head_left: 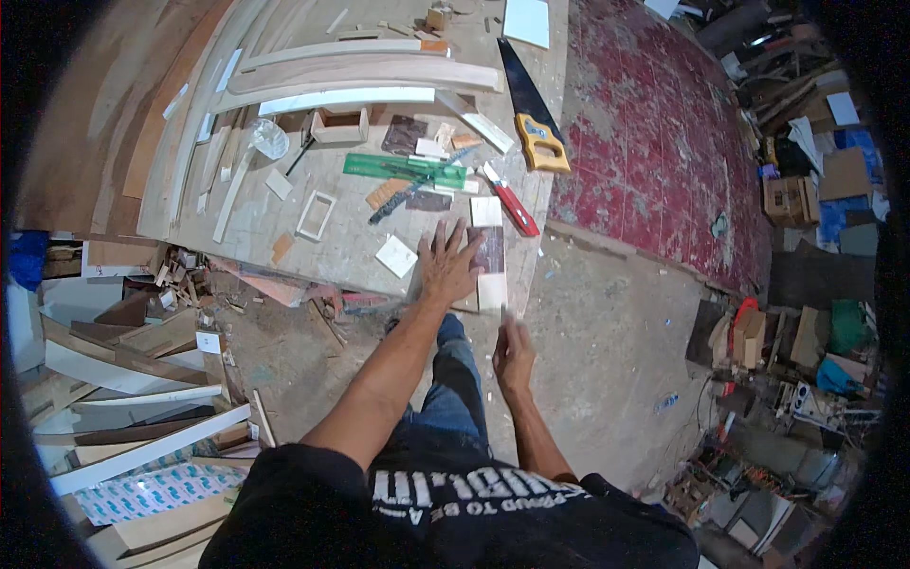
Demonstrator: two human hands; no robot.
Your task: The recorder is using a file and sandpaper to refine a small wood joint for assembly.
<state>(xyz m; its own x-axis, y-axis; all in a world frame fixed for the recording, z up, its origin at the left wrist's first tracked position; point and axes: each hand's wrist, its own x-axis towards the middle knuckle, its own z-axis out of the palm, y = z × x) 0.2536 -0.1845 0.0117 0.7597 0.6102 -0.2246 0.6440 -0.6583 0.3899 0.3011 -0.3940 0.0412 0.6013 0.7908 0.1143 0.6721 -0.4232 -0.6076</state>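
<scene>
My left hand point(445, 266) presses down near the table's front edge with fingers spread, beside and partly on a dark brown piece point(491, 248) lying between two pale squares point(485, 211), point(492, 292). Just below the lower square, my right hand point(512, 351) is closed and blurred around a thin item that I cannot make out. A loose pale square point(395, 255) lies left of my left hand. A red utility knife point(512, 201), a green plastic strip point(379, 165) and small offcuts point(384, 193) lie beyond my fingers.
A yellow-handled handsaw point(540, 142), long wooden strips point(360, 73) and small wooden boxes point(339, 125) lie on the worktable point(246, 251). A worn red panel point(645, 142) adjoins it at right. Timber scraps point(142, 398) fill the lower left, assorted clutter point(806, 322) the far right.
</scene>
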